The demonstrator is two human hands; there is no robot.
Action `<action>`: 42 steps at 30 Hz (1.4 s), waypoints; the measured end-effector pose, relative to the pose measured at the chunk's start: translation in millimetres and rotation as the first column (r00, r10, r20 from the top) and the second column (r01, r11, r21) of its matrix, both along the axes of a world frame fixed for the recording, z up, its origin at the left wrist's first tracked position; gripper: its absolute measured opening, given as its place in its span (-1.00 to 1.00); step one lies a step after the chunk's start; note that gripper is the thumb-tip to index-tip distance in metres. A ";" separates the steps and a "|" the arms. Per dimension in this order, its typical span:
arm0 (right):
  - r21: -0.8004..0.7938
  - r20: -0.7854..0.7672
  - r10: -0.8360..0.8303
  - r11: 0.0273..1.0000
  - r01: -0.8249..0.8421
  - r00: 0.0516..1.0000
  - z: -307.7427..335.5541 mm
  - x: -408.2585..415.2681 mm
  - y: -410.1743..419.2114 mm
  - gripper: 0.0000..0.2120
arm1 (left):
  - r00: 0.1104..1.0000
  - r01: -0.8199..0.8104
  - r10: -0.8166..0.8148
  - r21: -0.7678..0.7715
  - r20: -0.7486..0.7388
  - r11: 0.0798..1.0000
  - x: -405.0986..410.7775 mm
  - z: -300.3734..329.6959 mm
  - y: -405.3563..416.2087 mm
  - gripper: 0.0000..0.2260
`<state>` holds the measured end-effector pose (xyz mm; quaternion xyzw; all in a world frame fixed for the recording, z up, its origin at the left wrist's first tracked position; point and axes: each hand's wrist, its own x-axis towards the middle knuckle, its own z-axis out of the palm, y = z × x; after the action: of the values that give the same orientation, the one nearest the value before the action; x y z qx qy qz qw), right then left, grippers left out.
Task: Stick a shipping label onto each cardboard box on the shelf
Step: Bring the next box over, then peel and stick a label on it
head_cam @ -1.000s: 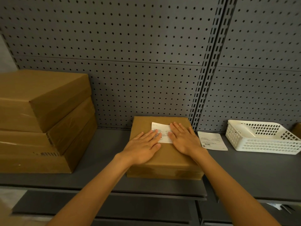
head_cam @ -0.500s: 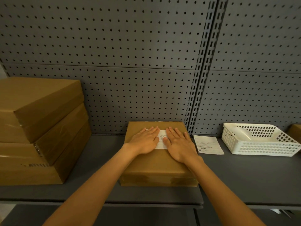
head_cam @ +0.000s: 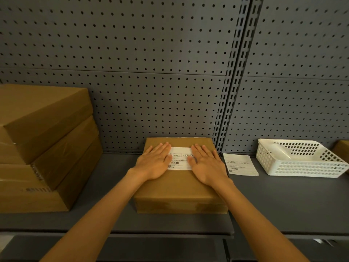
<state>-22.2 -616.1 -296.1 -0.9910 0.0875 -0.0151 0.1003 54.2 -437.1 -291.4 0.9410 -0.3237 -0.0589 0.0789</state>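
A flat brown cardboard box (head_cam: 177,191) lies on the grey shelf (head_cam: 283,201) in the middle. A white shipping label (head_cam: 180,158) with barcodes lies flat on its top. My left hand (head_cam: 154,163) presses flat on the label's left end with straight fingers. My right hand (head_cam: 206,165) presses flat on the label's right end. The label's middle shows between the two hands. A loose stack of white labels (head_cam: 240,164) lies on the shelf just right of the box.
Three stacked brown boxes (head_cam: 43,148) fill the shelf's left side. A white plastic basket (head_cam: 300,161) stands at the right, with the corner of another brown box (head_cam: 342,150) behind it. A grey pegboard wall (head_cam: 151,72) backs the shelf.
Both hands have slid apart along the label, the left one leftward and the right one rightward, uncovering its middle. The view has shifted slightly.
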 end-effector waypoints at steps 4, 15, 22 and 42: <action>-0.009 -0.012 -0.007 1.000 0.007 1.000 3.1 0.7 1.1 -0.45 | 1.000 -0.007 0.007 -0.014 0.009 1.000 0.0 -1.1 -0.7 -0.53; -0.017 -0.086 0.237 0.971 -0.239 0.968 8.2 8.6 19.5 -0.49 | 1.000 -0.029 0.029 -0.007 0.012 1.000 0.2 -3.6 -3.8 -0.53; -0.014 -0.120 0.256 0.966 -0.259 0.959 12.2 -17.8 30.2 -0.48 | 1.000 -0.027 0.027 -0.019 0.013 0.999 -0.4 -2.9 -3.6 -0.53; 0.037 -0.082 0.148 0.989 -0.145 0.986 5.8 -8.6 -36.6 -0.42 | 1.000 0.002 -0.002 0.014 -0.010 1.000 0.8 0.4 -2.3 -0.53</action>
<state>-30.8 -652.7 -290.3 -0.9928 0.0188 0.0357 0.1125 55.0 -439.5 -291.0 0.9410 -0.3237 -0.0660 0.0737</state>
